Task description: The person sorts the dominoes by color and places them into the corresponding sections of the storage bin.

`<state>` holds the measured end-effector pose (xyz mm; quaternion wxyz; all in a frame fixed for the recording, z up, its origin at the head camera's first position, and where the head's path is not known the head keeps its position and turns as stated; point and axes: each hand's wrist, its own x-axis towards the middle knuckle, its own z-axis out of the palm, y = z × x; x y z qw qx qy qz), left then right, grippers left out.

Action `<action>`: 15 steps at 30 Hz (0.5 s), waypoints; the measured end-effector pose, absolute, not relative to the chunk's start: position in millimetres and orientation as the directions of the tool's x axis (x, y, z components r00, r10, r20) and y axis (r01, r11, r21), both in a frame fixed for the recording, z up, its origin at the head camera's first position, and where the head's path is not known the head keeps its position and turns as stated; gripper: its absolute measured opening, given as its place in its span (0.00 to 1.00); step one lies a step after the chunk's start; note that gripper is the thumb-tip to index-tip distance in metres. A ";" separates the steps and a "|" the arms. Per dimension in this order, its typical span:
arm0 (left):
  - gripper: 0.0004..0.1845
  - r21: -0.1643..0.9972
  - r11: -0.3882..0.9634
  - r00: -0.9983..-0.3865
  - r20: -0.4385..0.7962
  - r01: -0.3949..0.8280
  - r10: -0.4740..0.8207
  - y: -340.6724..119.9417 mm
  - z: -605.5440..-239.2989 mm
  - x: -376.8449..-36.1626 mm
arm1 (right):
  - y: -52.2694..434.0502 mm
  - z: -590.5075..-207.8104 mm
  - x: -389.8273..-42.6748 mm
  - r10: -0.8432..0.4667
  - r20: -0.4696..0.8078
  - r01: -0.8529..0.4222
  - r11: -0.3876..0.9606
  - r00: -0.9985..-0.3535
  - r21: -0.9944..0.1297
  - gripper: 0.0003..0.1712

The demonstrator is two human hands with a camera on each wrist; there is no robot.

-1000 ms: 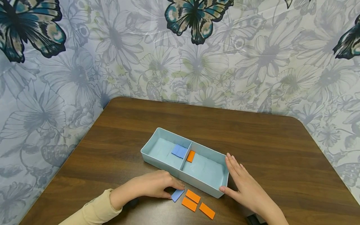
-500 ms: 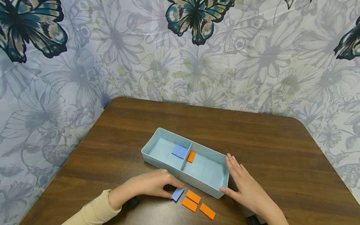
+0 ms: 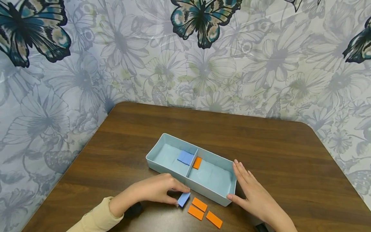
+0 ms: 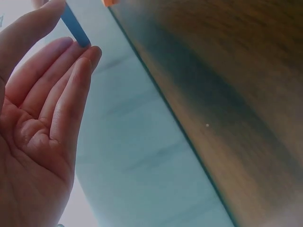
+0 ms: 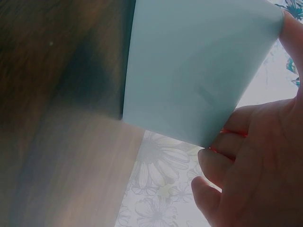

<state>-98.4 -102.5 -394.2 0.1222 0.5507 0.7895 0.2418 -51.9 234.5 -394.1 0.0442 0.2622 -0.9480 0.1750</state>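
A light blue two-compartment tray [image 3: 203,192] lies on the brown table. Its left compartment holds blue tiles [image 3: 185,157] and its right compartment holds one orange tile [image 3: 197,162], both beside the divider. My left hand [image 3: 181,196] pinches a blue tile [image 3: 183,199] by its edge, just in front of the tray's near wall. The left wrist view shows that blue tile [image 4: 75,23] between thumb and fingertips, with the tray wall [image 4: 142,156] behind. My right hand [image 3: 242,183] rests flat, fingers straight, against the tray's right end [image 5: 189,66].
Three orange tiles [image 3: 199,204] [image 3: 195,212] [image 3: 214,219] lie on the table [image 3: 261,145] in front of the tray, right of the blue one. A floral butterfly curtain [image 3: 203,64] surrounds the table's far and side edges.
The blue tile has tipped up a little on its edge under my left fingers. My right hand has stayed against the tray's end.
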 end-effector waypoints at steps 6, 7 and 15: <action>0.23 0.531 0.278 -0.375 0.082 0.801 0.923 -102.3 -390.5 -99.2 | 234.6 -394.0 -51.3 -0.477 0.164 -0.504 0.802 -0.863 -0.321 0.52; 0.23 0.528 0.277 -0.374 0.085 0.803 0.923 -102.3 -389.9 -99.4 | 234.7 -393.9 -51.2 -0.476 0.163 -0.503 0.802 -0.864 -0.324 0.52; 0.23 0.526 0.260 -0.367 0.109 0.810 0.924 -102.2 -383.3 -100.7 | 235.2 -393.3 -52.4 -0.471 0.142 -0.490 0.808 -0.871 -0.327 0.52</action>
